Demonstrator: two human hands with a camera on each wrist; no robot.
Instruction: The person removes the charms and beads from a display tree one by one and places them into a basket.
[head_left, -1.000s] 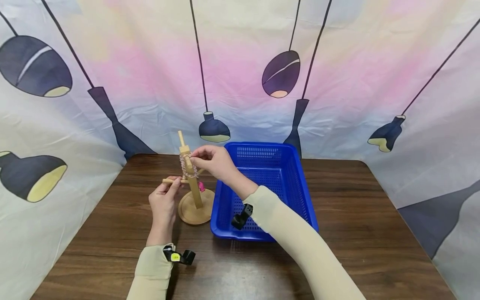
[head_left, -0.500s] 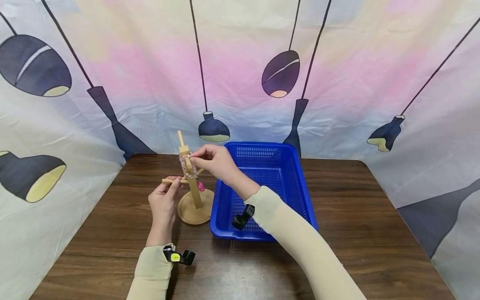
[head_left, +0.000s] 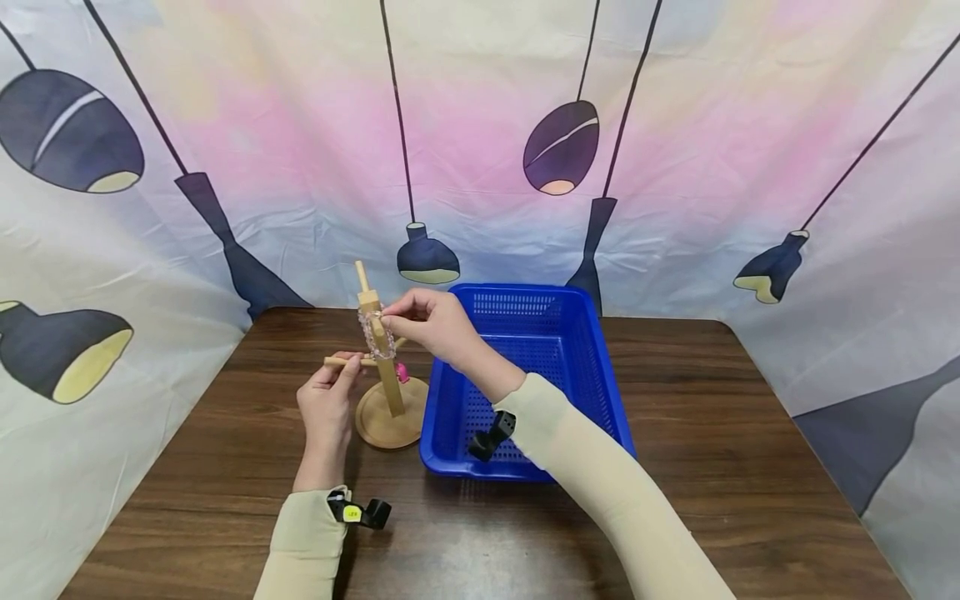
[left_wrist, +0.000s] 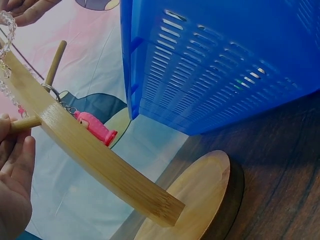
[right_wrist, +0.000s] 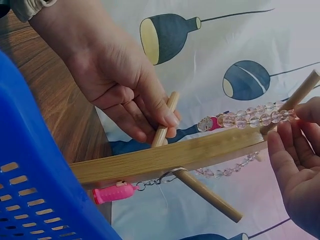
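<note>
A wooden peg stand (head_left: pixel 392 392) with a round base (left_wrist: pixel 200 200) stands left of the basket. My left hand (head_left: pixel 326 404) pinches one of its lower pegs (right_wrist: pixel 165 120) between thumb and fingers. A bracelet of clear pink beads (right_wrist: pixel 250 119), with a small pink and metallic charm (right_wrist: pixel 211 123), hangs at the upper part of the post. My right hand (head_left: pixel 435 325) pinches its beads beside an upper peg (right_wrist: pixel 300 92). From another lower peg (left_wrist: pixel 56 62) a pink figure keychain (left_wrist: pixel 95 127) hangs by its ring.
A blue perforated plastic basket (head_left: pixel 525 477) stands close to the right of the stand, under my right forearm. Both rest on a dark wood-grain table (head_left: pixel 712 467). Behind the table hangs a cloth backdrop (head_left: pixel 480 150) printed with lamps.
My right wrist has shifted very slightly to the right, its fingers still at the beads. The lower beads sit a little differently. My left hand keeps its place on the peg.
</note>
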